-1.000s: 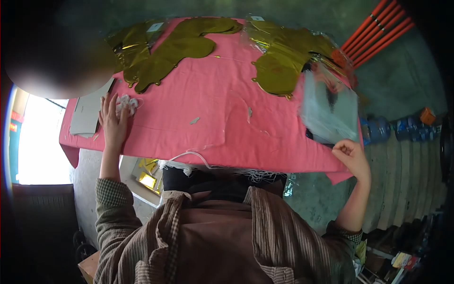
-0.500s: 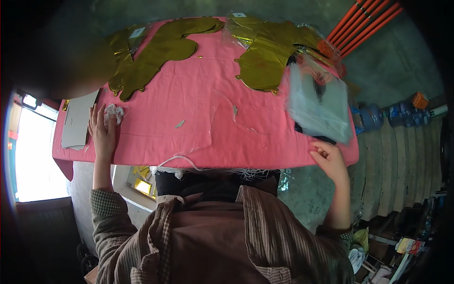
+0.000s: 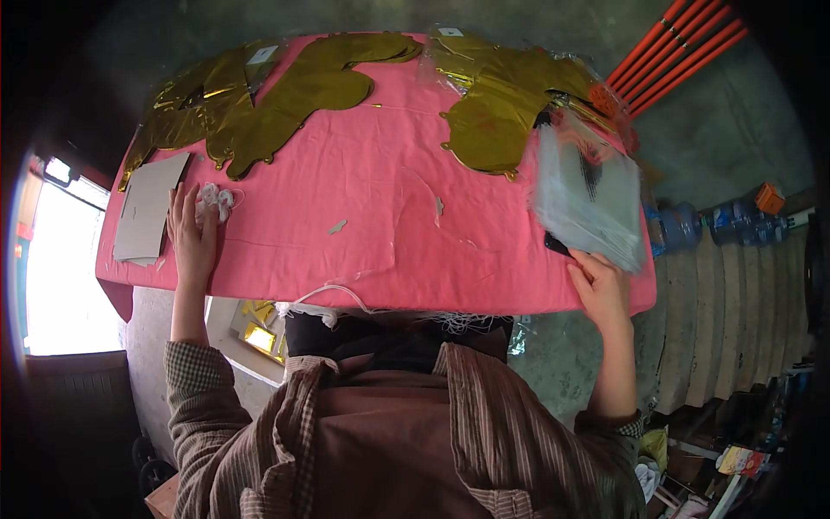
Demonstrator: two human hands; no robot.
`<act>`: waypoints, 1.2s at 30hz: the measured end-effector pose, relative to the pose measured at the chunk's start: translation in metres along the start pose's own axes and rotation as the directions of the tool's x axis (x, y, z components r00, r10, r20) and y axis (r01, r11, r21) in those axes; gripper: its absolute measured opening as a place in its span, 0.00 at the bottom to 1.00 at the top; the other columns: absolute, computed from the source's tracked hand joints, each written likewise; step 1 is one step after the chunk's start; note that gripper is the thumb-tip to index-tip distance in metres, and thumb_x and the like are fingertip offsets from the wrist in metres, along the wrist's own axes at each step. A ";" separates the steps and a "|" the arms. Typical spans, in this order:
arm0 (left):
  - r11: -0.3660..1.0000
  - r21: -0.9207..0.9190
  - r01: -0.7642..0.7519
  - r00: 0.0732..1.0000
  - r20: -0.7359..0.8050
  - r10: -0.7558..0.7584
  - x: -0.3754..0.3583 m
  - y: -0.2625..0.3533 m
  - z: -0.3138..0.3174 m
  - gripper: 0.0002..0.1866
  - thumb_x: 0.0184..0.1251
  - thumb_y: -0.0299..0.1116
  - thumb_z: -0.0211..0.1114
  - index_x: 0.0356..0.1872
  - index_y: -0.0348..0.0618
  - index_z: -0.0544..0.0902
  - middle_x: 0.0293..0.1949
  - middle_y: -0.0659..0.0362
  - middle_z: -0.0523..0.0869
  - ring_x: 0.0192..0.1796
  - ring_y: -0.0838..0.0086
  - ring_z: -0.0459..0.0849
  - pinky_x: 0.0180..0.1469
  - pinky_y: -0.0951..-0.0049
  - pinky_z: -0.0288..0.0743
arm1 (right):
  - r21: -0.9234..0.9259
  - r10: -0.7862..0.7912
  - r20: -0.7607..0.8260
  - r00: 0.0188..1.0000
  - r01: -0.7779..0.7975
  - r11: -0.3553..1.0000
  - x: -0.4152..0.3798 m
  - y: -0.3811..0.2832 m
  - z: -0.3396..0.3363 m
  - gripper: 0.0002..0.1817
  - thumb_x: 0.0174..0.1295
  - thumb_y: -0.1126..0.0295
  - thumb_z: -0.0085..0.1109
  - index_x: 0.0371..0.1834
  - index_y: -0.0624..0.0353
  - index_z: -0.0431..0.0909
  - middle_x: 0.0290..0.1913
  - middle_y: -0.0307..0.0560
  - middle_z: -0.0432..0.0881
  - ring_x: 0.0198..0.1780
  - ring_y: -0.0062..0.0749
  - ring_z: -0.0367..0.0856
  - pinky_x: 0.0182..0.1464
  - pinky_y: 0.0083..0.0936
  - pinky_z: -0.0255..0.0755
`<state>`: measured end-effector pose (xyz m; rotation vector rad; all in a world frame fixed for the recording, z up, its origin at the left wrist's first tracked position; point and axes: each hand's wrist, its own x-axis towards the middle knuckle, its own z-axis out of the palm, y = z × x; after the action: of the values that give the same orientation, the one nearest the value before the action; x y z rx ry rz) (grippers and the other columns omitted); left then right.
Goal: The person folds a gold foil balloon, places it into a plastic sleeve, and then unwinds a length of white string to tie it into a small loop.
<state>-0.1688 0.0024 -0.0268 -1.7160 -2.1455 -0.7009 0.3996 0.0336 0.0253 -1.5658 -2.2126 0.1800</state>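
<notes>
My left hand (image 3: 194, 233) lies flat with its fingers stretched out on the pink cloth (image 3: 294, 259). A small bundle of white string (image 3: 223, 197) sits against its right side, and a stack of grey card (image 3: 151, 212) is just left of the fingertips. My right hand (image 3: 598, 281) is at the lower edge of a pile of clear plastic bags (image 3: 575, 208). Its fingers are curled together, touching the bags' lower edge beside a black flat thing (image 3: 556, 246). What lies between the fingers, if anything, is hidden.
Gold foil balloons (image 3: 324, 91) lie flat along the far left, and more gold foil balloons (image 3: 488, 125) at the far right. Small grey pieces (image 3: 337, 227) lie mid-table. Orange poles (image 3: 674, 56) stand beyond the right corner. Large blue bottles (image 3: 735, 225) are on the floor.
My right hand has moved up from the cloth near the table edge to the lower edge of the plastic bags. My left hand stays by the string. The view has shifted slightly.
</notes>
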 end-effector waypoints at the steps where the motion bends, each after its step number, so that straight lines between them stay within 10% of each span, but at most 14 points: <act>1: 1.000 -0.006 -0.004 1.000 -0.002 0.004 0.000 0.001 0.001 0.23 0.65 0.40 0.52 0.59 0.44 0.67 0.65 0.50 0.62 0.70 0.58 0.52 0.68 0.59 0.45 | -0.002 0.001 0.001 1.000 -0.001 1.000 0.000 -0.001 0.000 0.14 0.51 0.72 0.60 0.42 0.58 0.80 0.25 0.46 0.75 0.24 0.39 0.74 0.29 0.28 0.67; 36: 1.000 -0.031 0.006 1.000 -0.012 -0.007 0.000 0.007 -0.002 0.22 0.64 0.36 0.54 0.58 0.41 0.69 0.64 0.49 0.63 0.69 0.56 0.55 0.67 0.60 0.50 | -0.325 -0.242 0.018 0.970 0.235 0.916 0.014 -0.019 0.021 0.24 0.48 0.56 0.61 0.48 0.54 0.78 0.32 0.43 0.65 0.40 0.36 0.65 0.47 0.32 0.56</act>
<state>-0.1624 0.0024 -0.0237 -1.7162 -2.1437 -0.7482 0.3705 0.0423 0.0168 -1.4230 -2.4865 -0.2893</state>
